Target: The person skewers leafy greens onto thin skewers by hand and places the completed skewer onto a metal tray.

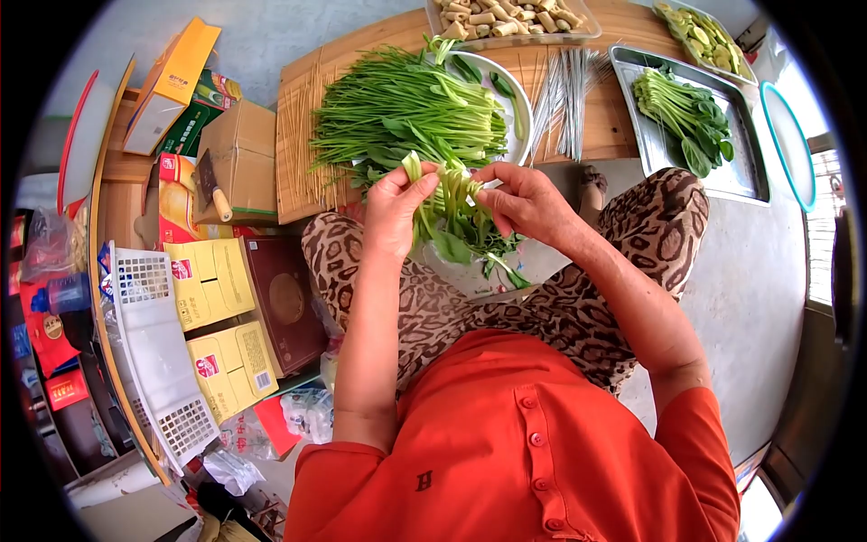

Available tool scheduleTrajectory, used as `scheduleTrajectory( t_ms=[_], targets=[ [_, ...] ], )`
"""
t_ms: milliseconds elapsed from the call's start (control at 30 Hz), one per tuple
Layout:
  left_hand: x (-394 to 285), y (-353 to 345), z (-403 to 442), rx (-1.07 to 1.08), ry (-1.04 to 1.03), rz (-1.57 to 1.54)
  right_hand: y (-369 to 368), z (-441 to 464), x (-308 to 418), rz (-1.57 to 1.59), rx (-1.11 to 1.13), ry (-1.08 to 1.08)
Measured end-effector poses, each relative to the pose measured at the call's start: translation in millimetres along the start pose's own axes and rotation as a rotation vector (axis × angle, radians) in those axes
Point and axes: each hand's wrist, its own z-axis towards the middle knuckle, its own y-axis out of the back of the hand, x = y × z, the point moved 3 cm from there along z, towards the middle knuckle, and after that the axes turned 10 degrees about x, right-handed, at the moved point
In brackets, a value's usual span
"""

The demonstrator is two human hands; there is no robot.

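Note:
Above my lap I hold a bunch of leafy greens (452,217), pale stems up and leaves hanging down. My left hand (393,212) is closed on its left side, thumb and fingers pinching a pale stem. My right hand (528,206) pinches the stems from the right. Whether a skewer runs through them I cannot make out. Just beyond my hands, a heap of long green chives (397,104) and more leafy greens lies on a white plate (519,113) on the wooden table (619,126).
Metal skewers (571,104) lie right of the plate, thin wooden sticks (302,135) left. A metal tray (664,163) holds leafy greens (686,117). Tubs of beige pieces (506,18) and green slices (704,41) stand behind. A cleaver (209,181) rests against a cardboard box (248,149).

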Motion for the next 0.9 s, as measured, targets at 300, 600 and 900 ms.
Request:
scheduleTrajectory(
  t_ms=[300, 600, 900],
  targets=[
    [-5.4, 8.1, -3.9, -0.127, -0.067, -0.015, 3.1, -4.2, 9.6, 0.086, -0.015, -0.048],
    [-3.7, 19.9, -6.4, -0.157, -0.069, 0.053, 0.5, -5.2, 11.6, 0.042, -0.005, -0.072],
    [-5.6, 4.8, -6.9, -0.231, -0.198, 0.332, -4.5, -1.3, 3.1, 0.032, 0.038, -0.03]
  ],
)
